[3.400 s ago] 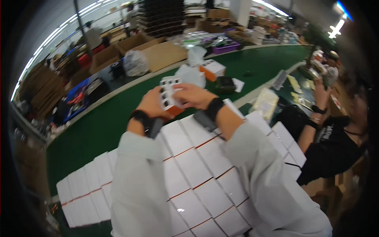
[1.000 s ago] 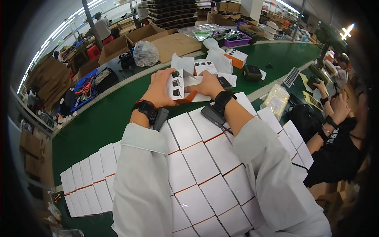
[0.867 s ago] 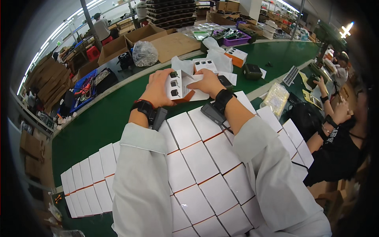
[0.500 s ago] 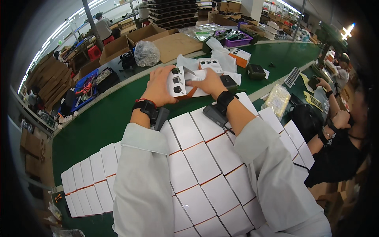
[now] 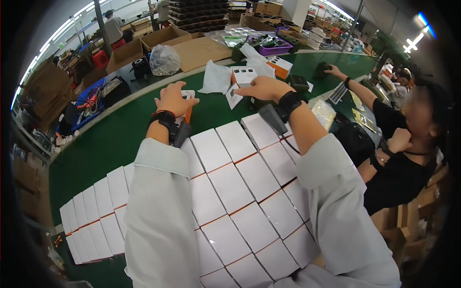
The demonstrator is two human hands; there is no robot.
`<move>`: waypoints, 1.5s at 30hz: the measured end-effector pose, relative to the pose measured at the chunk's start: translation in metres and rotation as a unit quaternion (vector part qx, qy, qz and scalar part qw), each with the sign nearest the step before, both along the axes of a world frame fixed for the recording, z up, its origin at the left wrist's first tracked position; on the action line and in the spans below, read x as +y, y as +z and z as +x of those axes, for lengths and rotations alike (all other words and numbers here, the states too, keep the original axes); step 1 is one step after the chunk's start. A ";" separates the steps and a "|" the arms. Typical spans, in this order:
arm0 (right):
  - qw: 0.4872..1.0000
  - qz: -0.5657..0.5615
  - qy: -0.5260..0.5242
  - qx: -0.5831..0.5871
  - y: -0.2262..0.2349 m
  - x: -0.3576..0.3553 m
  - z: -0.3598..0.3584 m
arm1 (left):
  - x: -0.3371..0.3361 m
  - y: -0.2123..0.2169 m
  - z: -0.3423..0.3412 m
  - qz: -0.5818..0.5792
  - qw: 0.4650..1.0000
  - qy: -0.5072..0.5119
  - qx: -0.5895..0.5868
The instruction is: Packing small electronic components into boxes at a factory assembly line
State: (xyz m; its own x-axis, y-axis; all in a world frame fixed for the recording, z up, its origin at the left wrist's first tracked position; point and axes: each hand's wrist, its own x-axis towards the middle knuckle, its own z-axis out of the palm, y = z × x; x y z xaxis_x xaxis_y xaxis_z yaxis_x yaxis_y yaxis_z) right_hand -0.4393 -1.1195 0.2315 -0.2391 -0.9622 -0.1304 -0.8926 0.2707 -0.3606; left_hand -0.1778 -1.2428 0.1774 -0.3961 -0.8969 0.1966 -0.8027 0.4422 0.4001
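Observation:
My left hand (image 5: 174, 102) is at a small white and orange box (image 5: 188, 103), its thumb across the box's face and its fingers curved about it. The hand hides most of that box. My right hand (image 5: 266, 90) reaches leftward, the tip of one digit at a white piece of paper (image 5: 234, 100). Its other fingers are partly hidden, so whether it grips the paper does not show. A dark green case is partly covered below that hand. Just beyond lies a printed white box (image 5: 244, 74), beside a crumpled white bag (image 5: 215, 78).
Rows of white boxes (image 5: 234, 188) cover the near green table (image 5: 101, 153). Further right are an orange-sided box (image 5: 280, 66) and another dark green case (image 5: 298, 82). A co-worker (image 5: 403, 158) sits at the right, one arm stretched over the table. Cardboard boxes (image 5: 165, 38) line the far side.
My hands have moved apart. The box, earlier between both hands, is now only at my left hand, mostly hidden. My right hand has shifted to the paper. The co-worker's arm now reaches further out.

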 end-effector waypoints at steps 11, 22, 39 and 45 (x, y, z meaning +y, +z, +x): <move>0.991 0.116 -0.070 -0.021 -0.034 0.054 -0.042 | -0.021 -0.020 0.000 0.280 0.928 -0.228 -0.094; 0.906 -0.420 0.025 -0.042 0.015 -0.008 0.039 | 0.032 0.018 -0.019 0.035 0.906 -0.336 0.254; 0.823 -0.083 0.063 -0.558 -0.046 -0.021 0.060 | 0.010 -0.006 -0.001 -0.052 0.960 -0.267 0.067; 0.812 -0.080 0.034 -0.578 -0.055 -0.020 0.043 | 0.021 -0.002 -0.017 -0.035 0.960 -0.276 0.041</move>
State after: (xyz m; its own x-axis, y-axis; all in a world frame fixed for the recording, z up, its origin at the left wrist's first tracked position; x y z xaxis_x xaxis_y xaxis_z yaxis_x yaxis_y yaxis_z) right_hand -0.3963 -1.1395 0.1767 0.0087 -0.9949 -0.1010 0.0550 0.1013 -0.9933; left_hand -0.1948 -1.2217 0.1751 -0.7875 -0.5391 0.2987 -0.4065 0.8186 0.4058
